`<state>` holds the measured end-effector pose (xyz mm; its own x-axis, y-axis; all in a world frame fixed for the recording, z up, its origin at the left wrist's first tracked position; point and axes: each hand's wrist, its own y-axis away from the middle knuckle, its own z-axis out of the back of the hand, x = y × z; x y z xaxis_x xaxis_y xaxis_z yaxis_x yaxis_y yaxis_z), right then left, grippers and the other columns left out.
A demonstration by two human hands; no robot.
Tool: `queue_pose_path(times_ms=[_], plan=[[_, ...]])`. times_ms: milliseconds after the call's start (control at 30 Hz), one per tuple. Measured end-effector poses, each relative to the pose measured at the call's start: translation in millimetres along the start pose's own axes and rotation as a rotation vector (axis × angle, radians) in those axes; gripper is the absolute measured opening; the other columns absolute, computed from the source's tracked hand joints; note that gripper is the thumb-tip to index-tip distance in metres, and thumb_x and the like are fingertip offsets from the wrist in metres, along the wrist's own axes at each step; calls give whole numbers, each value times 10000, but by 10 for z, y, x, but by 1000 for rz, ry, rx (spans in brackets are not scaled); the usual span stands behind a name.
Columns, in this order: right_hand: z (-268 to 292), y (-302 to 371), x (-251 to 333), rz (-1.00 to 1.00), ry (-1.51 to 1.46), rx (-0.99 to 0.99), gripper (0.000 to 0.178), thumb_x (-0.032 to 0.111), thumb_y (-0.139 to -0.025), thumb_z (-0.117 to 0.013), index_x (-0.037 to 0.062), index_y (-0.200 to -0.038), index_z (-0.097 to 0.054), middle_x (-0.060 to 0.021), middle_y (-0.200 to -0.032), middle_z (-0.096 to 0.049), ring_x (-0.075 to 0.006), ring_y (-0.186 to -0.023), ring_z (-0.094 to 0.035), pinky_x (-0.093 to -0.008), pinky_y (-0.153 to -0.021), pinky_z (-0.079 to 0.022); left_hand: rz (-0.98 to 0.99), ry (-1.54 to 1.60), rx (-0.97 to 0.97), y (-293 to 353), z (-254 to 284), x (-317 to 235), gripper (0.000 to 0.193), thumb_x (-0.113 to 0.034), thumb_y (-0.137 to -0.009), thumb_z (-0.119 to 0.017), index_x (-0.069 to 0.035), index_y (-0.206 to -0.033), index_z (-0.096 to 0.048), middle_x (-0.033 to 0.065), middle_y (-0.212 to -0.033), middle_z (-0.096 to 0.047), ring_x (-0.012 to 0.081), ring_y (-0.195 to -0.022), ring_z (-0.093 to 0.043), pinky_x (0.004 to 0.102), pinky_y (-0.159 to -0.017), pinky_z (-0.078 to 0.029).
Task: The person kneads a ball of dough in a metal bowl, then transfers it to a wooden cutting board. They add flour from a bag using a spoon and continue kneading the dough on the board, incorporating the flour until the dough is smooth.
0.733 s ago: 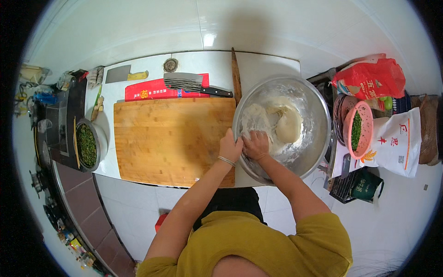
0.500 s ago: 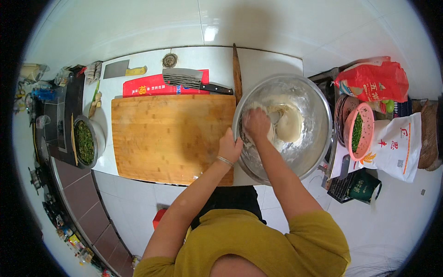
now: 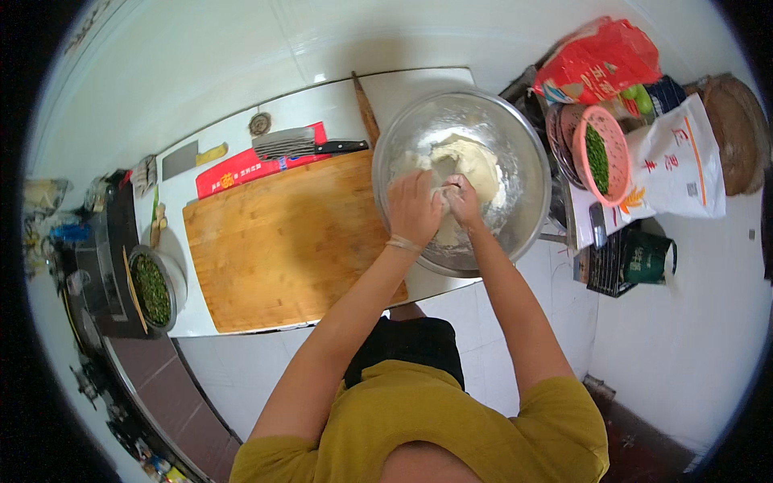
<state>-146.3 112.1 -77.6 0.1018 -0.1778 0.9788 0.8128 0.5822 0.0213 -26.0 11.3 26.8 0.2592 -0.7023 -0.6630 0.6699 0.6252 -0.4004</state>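
Both of my hands are inside a large steel mixing bowl (image 3: 527,197), close together over its near left part. My left hand (image 3: 413,208) has its back up and its fingers bent toward the other hand. The fingers of my right hand (image 3: 464,203) are curled in and meet the left fingertips. Pale, doughy smears show where the hands meet; what is pinched there is mostly hidden. A lump of cream-coloured dough (image 3: 479,169) lies just beyond them, with loose flour around it on the metal.
A wooden cutting board (image 3: 274,249) lies left of the bowl. Behind it are a slotted knife (image 3: 286,145) on a red packet, a cleaver (image 3: 181,159) and a wooden stick (image 3: 365,109). Chopped greens fill a pot (image 3: 173,278) at left and a pink basket (image 3: 616,157) at right.
My left hand has left the bowl's rim and moved inside to meet the right hand. The right hand has come off the dough's left side. The whole view has turned and shifted.
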Motion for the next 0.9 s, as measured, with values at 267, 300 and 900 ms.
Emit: queue_pose_path(times_ms=[267,300,900], plan=[[-4,2,-86,-224,198,-257,251,180,-824,-510,-54,-767,-583,-199,-630,-569,-293,-571,-535,-372,-598,-423,699,109,405,199,-1075,63,343,-283,-892,-398,-13,-944,-603,180,-978,-568,335,-957,-499,414,-834,-398],[7,-78,-200,-207,209,-237,258,189,-825,-506,-49,-759,-582,-204,-630,-560,-318,-584,-534,-380,-601,-422,716,135,310,198,-1137,52,344,-275,-898,-387,-11,-931,-605,181,-951,-571,334,-946,-500,413,-826,-403],[-142,-365,-310,309,878,23,203,259,-788,-541,66,-829,-587,-104,-816,-569,-282,-742,-554,-364,-633,-464,422,-397,12,350,-1579,651,183,-211,-861,-447,-57,-842,-545,124,-886,-525,309,-828,-487,411,-762,-404]])
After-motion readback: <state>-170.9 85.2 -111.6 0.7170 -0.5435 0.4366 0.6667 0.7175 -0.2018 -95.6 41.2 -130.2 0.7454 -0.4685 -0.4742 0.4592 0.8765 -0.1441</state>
